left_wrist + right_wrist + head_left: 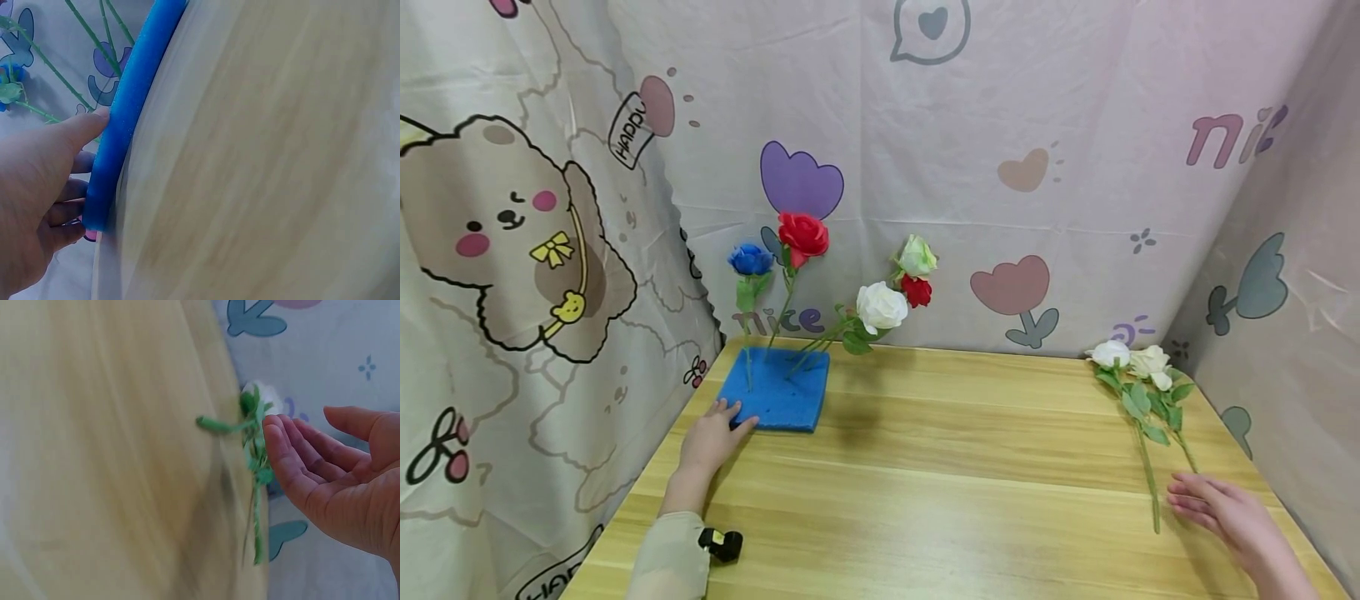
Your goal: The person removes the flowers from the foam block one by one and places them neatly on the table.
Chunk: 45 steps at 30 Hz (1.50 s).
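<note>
My left hand (711, 442) rests on the near left corner of a blue foam block (782, 404), the thumb along its front edge. In the left wrist view, the foam block (125, 125) shows edge-on beside the fingers. Stuck in it by their stems are artificial roses: blue (751, 260), red (803, 236), white (882, 307), pale green (917, 256) and a small red bloom (917, 291). At the right, my right hand (1225, 512) hovers beside the stem ends of two loose roses, one white (1108, 354), one cream (1151, 365); its fingers extend and hold nothing.
The wooden table (955, 467) lies between the foam block and the loose roses. Printed curtains (1075, 100) hang behind it and at both sides. A black device (721, 545) is at the left sleeve.
</note>
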{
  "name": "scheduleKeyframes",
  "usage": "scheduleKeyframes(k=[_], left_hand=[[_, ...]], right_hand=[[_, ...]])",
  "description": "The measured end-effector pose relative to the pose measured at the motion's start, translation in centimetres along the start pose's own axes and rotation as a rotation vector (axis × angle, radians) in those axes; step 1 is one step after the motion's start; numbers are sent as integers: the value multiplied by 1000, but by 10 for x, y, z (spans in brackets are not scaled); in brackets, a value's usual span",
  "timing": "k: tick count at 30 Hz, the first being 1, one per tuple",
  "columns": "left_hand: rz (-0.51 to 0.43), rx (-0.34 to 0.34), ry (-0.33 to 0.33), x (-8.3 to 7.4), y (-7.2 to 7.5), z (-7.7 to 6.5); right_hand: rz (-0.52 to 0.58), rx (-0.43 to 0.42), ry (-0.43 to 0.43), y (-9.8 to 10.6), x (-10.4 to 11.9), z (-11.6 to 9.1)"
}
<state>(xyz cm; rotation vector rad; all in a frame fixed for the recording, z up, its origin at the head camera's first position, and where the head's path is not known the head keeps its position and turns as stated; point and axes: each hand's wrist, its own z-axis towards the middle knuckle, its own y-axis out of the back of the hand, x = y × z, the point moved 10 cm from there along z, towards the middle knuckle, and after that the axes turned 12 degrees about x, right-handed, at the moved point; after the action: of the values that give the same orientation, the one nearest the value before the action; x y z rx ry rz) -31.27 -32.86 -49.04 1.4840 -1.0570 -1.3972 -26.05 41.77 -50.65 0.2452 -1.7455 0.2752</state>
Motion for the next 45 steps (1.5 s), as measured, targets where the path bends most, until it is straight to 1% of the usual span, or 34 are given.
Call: scheduleKeyframes(k=[7,13,19,26,32,37,40,45], left_hand=[[3,-2,-2,1,0,1],[3,3,1,3,-1,2],[1,12,9,4,-1,2],[3,16,8,4,-3,3],[-1,10,10,4,-3,3],[5,31,17,4,-3,3],[2,42,23,4,-4,3],[-6,48,28,4,-4,4]], right_hand=[[-104,-28,-17,-15,19,7],[-129,-11,16,-33,37,18],[-172,0,22,-54,52,33],[-216,46,80,-81,69,51],[-255,79,109,-105,77,68],[-303,116,133,-130,80,82],[-314,133,122,-147,78,92],[-327,194,89,-178,71,111]])
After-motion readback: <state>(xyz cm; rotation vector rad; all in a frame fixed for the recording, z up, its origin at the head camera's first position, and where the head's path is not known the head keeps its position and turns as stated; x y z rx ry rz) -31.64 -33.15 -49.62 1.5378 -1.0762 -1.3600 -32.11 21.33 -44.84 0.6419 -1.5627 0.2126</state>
